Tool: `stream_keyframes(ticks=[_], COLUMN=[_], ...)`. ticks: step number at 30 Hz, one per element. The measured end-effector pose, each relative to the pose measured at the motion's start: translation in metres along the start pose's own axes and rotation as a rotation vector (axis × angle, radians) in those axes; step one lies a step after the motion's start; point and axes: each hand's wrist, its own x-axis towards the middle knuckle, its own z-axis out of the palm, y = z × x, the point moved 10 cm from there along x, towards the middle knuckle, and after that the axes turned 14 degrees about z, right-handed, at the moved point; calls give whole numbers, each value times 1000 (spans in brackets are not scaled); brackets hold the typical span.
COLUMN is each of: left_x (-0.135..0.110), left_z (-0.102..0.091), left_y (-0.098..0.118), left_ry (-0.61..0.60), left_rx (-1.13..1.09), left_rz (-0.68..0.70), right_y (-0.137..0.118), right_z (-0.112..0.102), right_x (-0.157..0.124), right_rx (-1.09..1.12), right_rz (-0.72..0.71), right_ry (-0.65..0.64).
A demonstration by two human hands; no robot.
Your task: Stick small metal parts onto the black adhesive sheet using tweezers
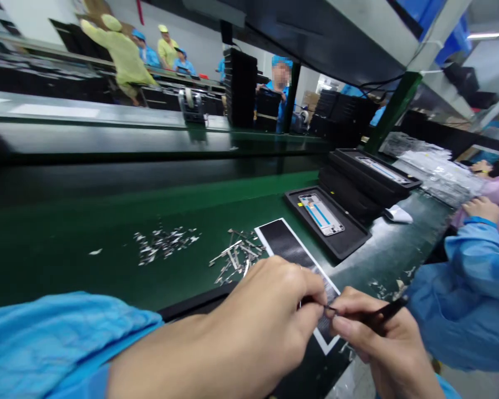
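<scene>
**A:** What am I looking at nearest the camera?

**B:** I see the left hand (270, 316) pinched shut, thumb and forefinger closed on a tiny dark part (327, 308) that is too small for me to name. The right hand (382, 343) holds thin black tweezers (385, 313), their tips meeting that same part right at the left fingertips. A smooth blue sleeve (58, 343) covers the left forearm.

**A:** So the part sits between both grips?

**B:** Yes, at the point where the two hands touch, above the near edge of the bench (66, 260).

**A:** What lies under them?

**B:** A flat, glossy black rectangular panel with a white border (285, 241), running away from the near edge. Just left of it are a loose heap of slim silvery metal strips (235, 257) and, further left, a scatter of small shiny flakes (164, 244).

**A:** Any free room?

**B:** The matte green bench surface is bare to the left of the flakes. Right of the panel sits a shallow black tray holding a phone frame (321, 214), then a stack of similar trays (370, 177) toward the far right edge. A co-worker's blue-sleeved arm (474, 288) crowds the right side.
</scene>
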Motion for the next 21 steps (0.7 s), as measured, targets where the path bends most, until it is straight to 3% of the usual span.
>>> stream_keyframes(ticks=[3,7,11,15,18,19,21], left_x=[-28,-63,-94,-128,-153,-160,-169], left_z=[-18,-43,-63,-71,-73,-71,-65], left_y=[-5,7,27,17,-5,-13,-23], left_ry=[104,200,214,186,222,239,237], left_rx=[-74,29,216,333,289,254,192], left_rz=[-43,59,198,101,-53,-100,-166], right_y=[-24,-29,-37,-41,-44,-45,-35], right_z=[26,60,106,147,152,144,143], right_x=[-5,-4,-12,-26,-43,-47,-62], right_rx=[-240,-364,-447,-608,-767,-806,-924], right_rz=[-230,-275,-340,-495,-761,-816,-941], right_ry=[-102,-212,-356,-419,-276,-158,-142])
